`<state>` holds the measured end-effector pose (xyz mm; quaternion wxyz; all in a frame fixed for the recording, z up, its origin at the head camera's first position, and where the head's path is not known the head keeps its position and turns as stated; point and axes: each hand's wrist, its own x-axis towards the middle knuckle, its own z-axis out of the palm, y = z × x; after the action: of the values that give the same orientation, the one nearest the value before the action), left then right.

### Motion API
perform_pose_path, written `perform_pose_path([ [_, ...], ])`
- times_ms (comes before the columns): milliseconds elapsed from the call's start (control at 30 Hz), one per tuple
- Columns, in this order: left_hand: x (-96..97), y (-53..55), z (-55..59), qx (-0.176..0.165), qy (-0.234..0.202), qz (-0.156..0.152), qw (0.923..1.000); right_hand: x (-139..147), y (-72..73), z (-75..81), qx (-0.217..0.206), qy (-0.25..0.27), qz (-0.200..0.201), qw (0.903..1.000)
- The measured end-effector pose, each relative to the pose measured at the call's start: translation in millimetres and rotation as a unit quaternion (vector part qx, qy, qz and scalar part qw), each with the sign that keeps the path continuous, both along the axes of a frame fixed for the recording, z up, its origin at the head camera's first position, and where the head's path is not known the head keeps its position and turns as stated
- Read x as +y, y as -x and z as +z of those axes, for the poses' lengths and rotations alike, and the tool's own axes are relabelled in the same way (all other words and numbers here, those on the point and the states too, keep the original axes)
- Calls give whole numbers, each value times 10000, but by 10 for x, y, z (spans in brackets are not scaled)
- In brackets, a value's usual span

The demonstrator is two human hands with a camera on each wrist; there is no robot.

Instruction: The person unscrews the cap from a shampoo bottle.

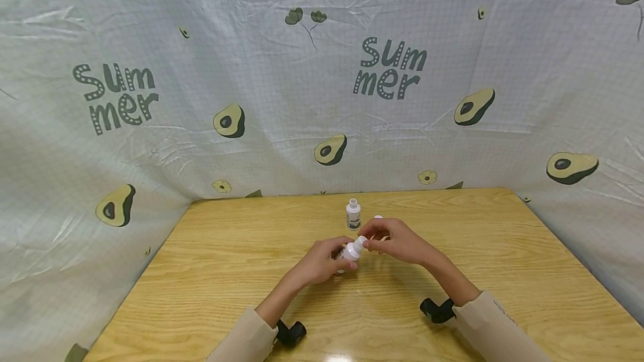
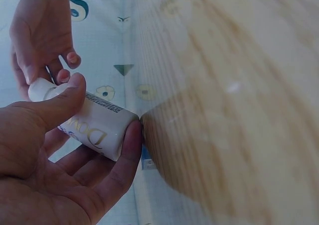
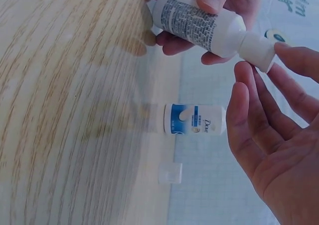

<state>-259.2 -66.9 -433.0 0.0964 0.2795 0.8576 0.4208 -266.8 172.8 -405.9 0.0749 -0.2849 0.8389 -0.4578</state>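
Note:
My left hand (image 1: pixel 324 261) grips a small white bottle (image 2: pixel 97 125) with a printed label, holding it tilted just above the table, its neck toward my right hand (image 1: pixel 399 241). With thumb and fingertips, the right hand pinches the white cap (image 3: pixel 256 51) at the bottle's top. Behind the hands stands a second white bottle (image 1: pixel 353 215), upright and uncapped, its threaded neck showing. In the right wrist view, a bottle with a blue Dove label (image 3: pixel 194 119) stands upright, its top partly behind my fingers. Beside it sits a loose white cap (image 3: pixel 171 172).
The wooden table (image 1: pixel 226 272) runs back to a hanging cloth (image 1: pixel 282 82) printed with avocados and lettering. A small white thing (image 1: pixel 378 217) peeks out behind the right hand, mostly hidden. Black wrist cameras (image 1: pixel 290 333) sit at both sleeves.

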Motion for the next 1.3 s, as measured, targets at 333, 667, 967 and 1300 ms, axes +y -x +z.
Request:
perform_pose_path([
  [333,3,0,-12,12,-14,-15,10000,-8,-11,-1,44,-36,-137,9999],
  [667,2,7,-14,62,1,-35,10000,-7,-11,-8,133,-15,-39,9999],
  [967,2,5,-12,107,40,-14,9999,-29,-17,-7,366,-186,-231,9989],
  [1300,6,2,-8,131,74,15,9999,-29,-11,-23,411,-142,-70,9990],
])
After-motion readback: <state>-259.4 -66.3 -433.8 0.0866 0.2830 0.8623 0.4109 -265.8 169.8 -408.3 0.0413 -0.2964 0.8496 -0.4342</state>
